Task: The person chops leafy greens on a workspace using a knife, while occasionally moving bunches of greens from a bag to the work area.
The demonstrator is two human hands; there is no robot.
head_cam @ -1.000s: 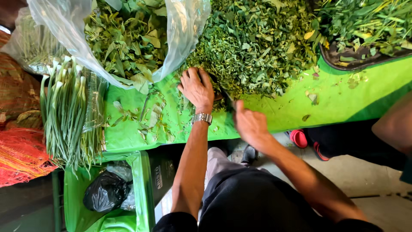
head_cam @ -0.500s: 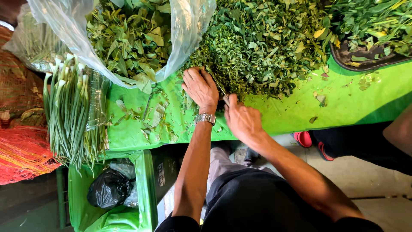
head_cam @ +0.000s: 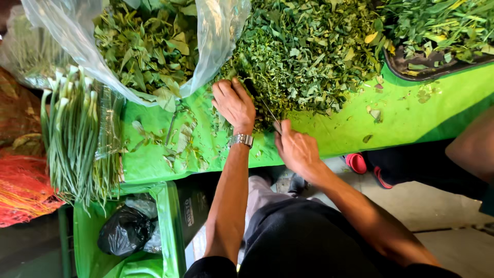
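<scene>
My left hand (head_cam: 234, 103), with a silver wristwatch (head_cam: 241, 139) on the wrist, presses palm-down on the near edge of a big heap of chopped green leaves (head_cam: 309, 51) on a bright green tabletop (head_cam: 329, 128). My right hand (head_cam: 297, 149) is closed around the handle of a knife (head_cam: 262, 103). The dark blade slants up to the left into the leaves, right beside my left fingers.
A clear plastic bag of larger leaves (head_cam: 149, 46) lies at the back left. Bundled spring onions (head_cam: 77, 139) rest at the table's left end beside red netting (head_cam: 20, 185). A dark tray of greens (head_cam: 437, 36) sits at the back right. A green crate with a black bag (head_cam: 123, 231) stands below. Another person's arm (head_cam: 473, 149) shows at right.
My right hand has come up from the table edge to the leaf heap and now sets the knife blade against the leaves beside my left hand. The view has shifted slightly.
</scene>
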